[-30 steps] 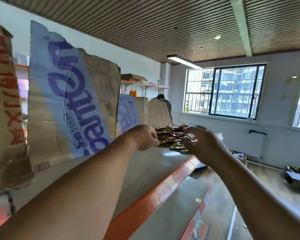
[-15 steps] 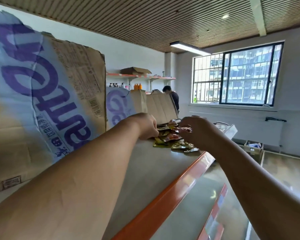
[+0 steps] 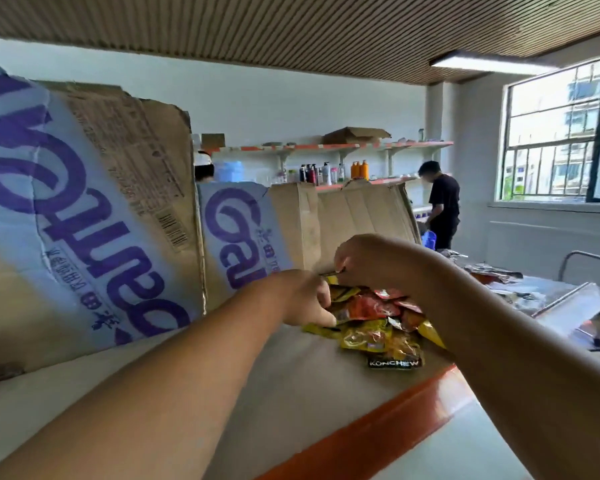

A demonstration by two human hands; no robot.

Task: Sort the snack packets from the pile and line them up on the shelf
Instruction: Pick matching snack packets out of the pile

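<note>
A pile of snack packets [image 3: 378, 320], yellow, red and orange, lies on the grey shelf top [image 3: 291, 393] near its orange front edge. My left hand [image 3: 302, 297] reaches into the left side of the pile, its curled fingers on a yellow packet. Over the back of the pile my right hand [image 3: 371, 259] hovers with curled fingers pinching the top of a packet. A dark packet label reading KONCHEW [image 3: 395, 363] sticks out at the front of the pile.
Flattened cardboard sheets [image 3: 94, 216] with blue and purple print stand along the back of the shelf. A person in black [image 3: 442, 206] stands by wall shelves with bottles [image 3: 329, 173]. More packets [image 3: 492, 271] lie on a surface to the right. A lower shelf [image 3: 465, 445] shows below.
The view has moved closer and swung left, so the pile looks larger. Both hands have gone deeper into the pile; the right hand now pinches a packet at the back.
</note>
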